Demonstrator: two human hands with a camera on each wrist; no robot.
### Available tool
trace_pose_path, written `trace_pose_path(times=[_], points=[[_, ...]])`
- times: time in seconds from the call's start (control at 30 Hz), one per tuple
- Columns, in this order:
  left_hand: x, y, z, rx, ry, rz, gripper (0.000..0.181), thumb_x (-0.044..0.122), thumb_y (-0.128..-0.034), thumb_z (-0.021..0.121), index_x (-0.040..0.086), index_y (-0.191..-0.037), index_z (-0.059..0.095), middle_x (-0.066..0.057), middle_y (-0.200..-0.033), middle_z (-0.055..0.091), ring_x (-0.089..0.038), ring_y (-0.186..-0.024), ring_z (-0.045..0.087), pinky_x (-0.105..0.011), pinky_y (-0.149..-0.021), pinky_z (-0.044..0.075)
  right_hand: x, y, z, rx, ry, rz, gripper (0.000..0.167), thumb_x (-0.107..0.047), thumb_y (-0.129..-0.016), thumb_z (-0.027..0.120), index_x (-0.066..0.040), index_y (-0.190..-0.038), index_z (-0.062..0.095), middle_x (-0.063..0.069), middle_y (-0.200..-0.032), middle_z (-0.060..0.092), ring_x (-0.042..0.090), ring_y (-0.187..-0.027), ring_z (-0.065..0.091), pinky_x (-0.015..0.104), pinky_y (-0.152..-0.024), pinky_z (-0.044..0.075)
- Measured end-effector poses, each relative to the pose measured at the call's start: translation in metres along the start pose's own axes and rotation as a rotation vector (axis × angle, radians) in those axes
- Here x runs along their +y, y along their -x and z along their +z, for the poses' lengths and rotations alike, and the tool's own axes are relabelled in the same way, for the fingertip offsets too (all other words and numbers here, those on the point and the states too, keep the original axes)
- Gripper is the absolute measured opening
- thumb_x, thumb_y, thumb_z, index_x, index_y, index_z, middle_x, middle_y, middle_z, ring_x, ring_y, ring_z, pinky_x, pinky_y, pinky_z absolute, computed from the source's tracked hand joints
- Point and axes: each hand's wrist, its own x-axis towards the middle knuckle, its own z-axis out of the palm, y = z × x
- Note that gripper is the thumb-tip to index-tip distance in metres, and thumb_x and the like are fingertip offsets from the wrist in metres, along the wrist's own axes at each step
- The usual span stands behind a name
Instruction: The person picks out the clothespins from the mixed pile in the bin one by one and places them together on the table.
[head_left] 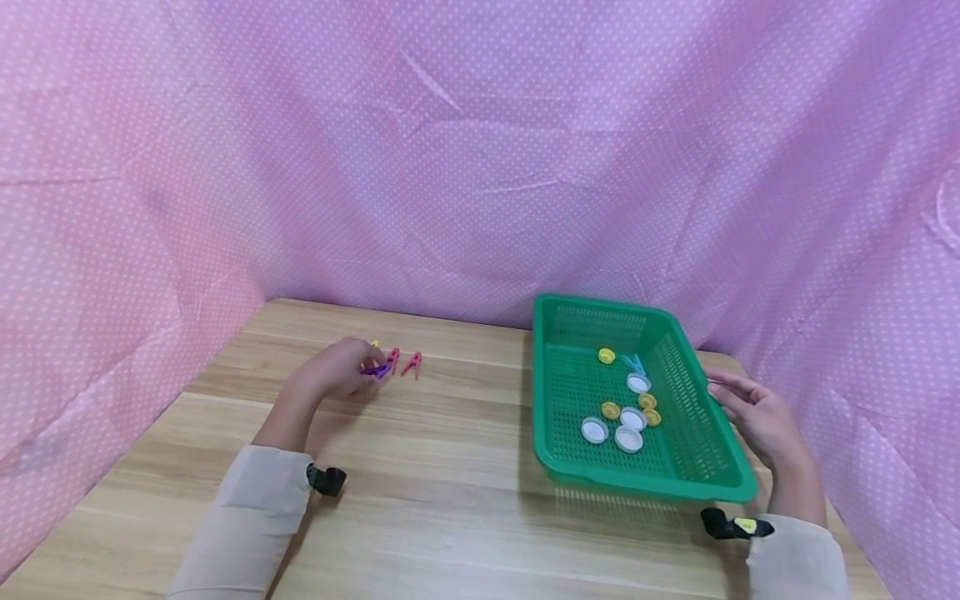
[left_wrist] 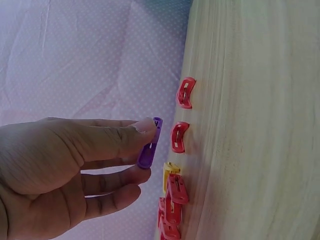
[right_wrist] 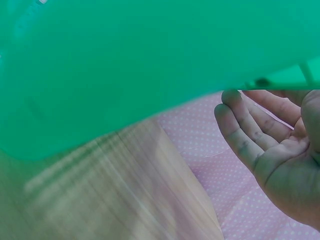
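My left hand [head_left: 341, 367] pinches a purple clothespin [left_wrist: 148, 150] between thumb and fingers, just off the table. Beside it lie two pink-red clothespins [head_left: 412, 363], set apart from each other. In the left wrist view a yellow clothespin [left_wrist: 167, 172] and several red clothespins [left_wrist: 173, 210] lie bunched together, mostly hidden by the hand in the head view. At the right side of a green basket [head_left: 540, 383], my right hand [head_left: 757, 417] touches the outside near the rim, its fingers nearly straight. Part of its thumb is cut off in the right wrist view.
Inside the basket are several white round caps [head_left: 628, 438], several yellow round caps [head_left: 611, 411] and a light blue clothespin [head_left: 633, 365]. The wooden table [head_left: 435, 483] ends at a pink dotted cloth [head_left: 480, 167] behind and at both sides.
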Motion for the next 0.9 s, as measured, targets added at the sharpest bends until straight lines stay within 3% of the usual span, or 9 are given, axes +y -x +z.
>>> trace_pose_path(times=[0.67,0.9], points=[[0.0,-0.003,0.011,-0.061,-0.001,-0.017,0.021,0.009,-0.0883,0.081,0.003,-0.108,0.077,-0.006,-0.095,0.072,-0.02,-0.088,0.065,-0.044,-0.085,0.056,0.001,-0.001,-0.002,-0.001,0.013,-0.01,0.033,-0.014,-0.101,0.066,-0.007,-0.133,0.067,-0.01,-0.108,0.074,0.003,-0.095,0.069,0.02,-0.077,0.057],[0.001,-0.003,0.013,-0.069,0.013,-0.058,0.039,0.01,-0.0828,0.086,0.003,-0.119,0.074,-0.01,-0.103,0.072,-0.024,-0.096,0.066,-0.044,-0.087,0.056,0.001,0.0,-0.002,0.005,0.011,0.001,0.033,-0.015,-0.101,0.067,-0.008,-0.133,0.067,-0.009,-0.107,0.074,0.004,-0.094,0.07,0.021,-0.077,0.057]])
